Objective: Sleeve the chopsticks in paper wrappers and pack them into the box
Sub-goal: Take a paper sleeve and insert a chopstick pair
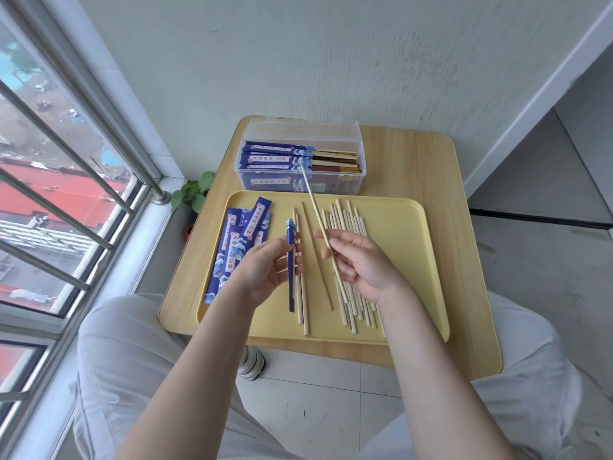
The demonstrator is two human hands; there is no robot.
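Chopsticks (351, 260) lie loose on our yellow tray (411, 254), their long axes running from us toward the wall, fanned a little. Our right hand (361, 263) pinches one chopstick (316, 214) above the tray; it slants away and to the left, its far tip reaching over the near rim of the box (300, 154). Our left hand (265, 270) grips a blue wrapper (291, 260) held on edge, long axis also pointing away from us, just left of two bare sticks (300, 293) on the tray. Further left on the tray, flat wrappers (235, 247) lie stacked, leaning slightly to the right. Beyond the tray, on the table (414, 161), the clear box holds sleeved pairs (282, 156) lying crosswise, bare ends to the right.
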